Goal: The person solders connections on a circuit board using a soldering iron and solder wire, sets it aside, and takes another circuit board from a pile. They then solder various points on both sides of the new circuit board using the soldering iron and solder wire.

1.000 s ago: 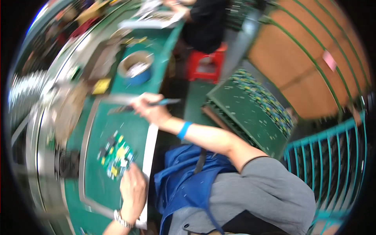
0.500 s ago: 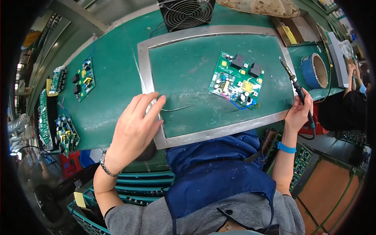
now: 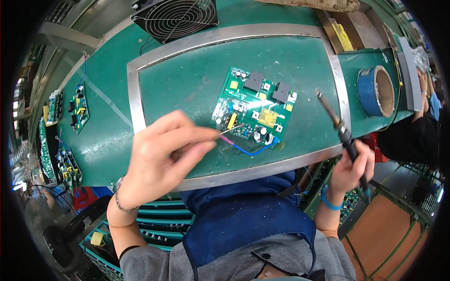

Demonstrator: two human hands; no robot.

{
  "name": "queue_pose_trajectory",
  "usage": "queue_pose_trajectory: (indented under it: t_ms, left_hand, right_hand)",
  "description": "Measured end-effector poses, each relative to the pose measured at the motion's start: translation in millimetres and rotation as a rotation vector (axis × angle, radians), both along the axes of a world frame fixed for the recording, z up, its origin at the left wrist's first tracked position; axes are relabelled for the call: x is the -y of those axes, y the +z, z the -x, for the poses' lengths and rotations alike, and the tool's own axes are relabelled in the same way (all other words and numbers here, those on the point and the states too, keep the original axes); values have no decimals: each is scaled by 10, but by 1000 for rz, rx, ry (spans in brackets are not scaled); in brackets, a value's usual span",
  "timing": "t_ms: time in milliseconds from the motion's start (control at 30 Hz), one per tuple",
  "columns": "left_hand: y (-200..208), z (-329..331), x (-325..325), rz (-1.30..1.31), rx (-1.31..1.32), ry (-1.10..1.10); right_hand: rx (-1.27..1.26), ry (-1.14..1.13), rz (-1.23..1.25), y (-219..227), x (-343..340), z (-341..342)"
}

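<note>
A green circuit board (image 3: 251, 104) with black block components, capacitors and yellow patches lies on the green bench within a silver metal frame (image 3: 134, 98). My left hand (image 3: 161, 157) is closed in a pinch on a thin solder wire (image 3: 229, 129), whose tip is over the board's near-left part. A blue wire with a pink end (image 3: 251, 153) curves along the board's near edge, close to my left fingertips. My right hand (image 3: 352, 171) is closed round the black handle of a soldering iron (image 3: 345, 136). The iron's tip points up and away, right of the board and apart from it.
A black fan (image 3: 180, 19) stands at the back. Toward the right are a blue roll (image 3: 370, 91) and an open cardboard box (image 3: 361, 28). More circuit boards (image 3: 79, 110) stand along the left. A rack with teal-edged slots (image 3: 161, 219) is below. Another person's arm (image 3: 424, 91) shows at far right.
My left hand has moved right and pinched the solder wire, bringing its tip over the board. My right hand has shifted lower with the iron. The whole view has moved slightly.
</note>
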State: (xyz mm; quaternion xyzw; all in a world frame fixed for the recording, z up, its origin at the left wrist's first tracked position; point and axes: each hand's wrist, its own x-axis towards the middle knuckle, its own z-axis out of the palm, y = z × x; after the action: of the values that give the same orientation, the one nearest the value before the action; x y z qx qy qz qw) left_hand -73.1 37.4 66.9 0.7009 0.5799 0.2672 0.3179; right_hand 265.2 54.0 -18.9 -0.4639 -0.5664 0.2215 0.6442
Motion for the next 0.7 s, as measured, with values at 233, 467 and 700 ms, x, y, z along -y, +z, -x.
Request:
queue_pose_trajectory:
  t_ms: [233,467,700]
  left_hand:
    - [-412,-559,-318,-167,45,56]
    - [-567,-588,-409,-219,-103,-3]
    - [-566,-576,-415,-191,-77,-10]
  right_hand:
    - [340,179,5,214,123,4]
    - [418,298,56,218,-80,87]
    - [446,319,64,200,-163,163]
